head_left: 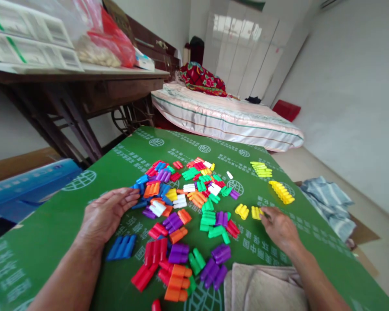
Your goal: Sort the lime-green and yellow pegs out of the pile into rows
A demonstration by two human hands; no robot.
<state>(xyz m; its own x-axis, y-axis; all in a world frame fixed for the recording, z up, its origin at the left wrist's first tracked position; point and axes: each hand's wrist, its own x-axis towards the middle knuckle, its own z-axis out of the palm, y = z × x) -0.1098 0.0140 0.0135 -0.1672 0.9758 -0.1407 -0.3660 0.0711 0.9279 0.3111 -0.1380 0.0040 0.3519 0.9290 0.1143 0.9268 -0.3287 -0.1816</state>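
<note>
Small plastic building blocks shaped like joined tubes lie in a loose pile on the green table (116, 166). My left hand (108, 211) is at the pile's left edge, fingers stretched out, its fingertips at some blue blocks (142, 188). Below that hand a joined blue block (121, 247) lies apart. On the right, the fingertips of my right hand (280, 229) close on the end of a yellow block (256, 212). Another yellow block (241, 211) sits just left of it. Farther right are a yellow row (281, 192) and a lime-yellow group (261, 169).
Red blocks (155, 252), purple blocks (179, 253) and orange blocks (177, 283) lie near the front. A folded beige cloth (262, 287) rests at the front edge. A wooden sewing-machine table (116, 84) stands left, a bed (227, 114) behind.
</note>
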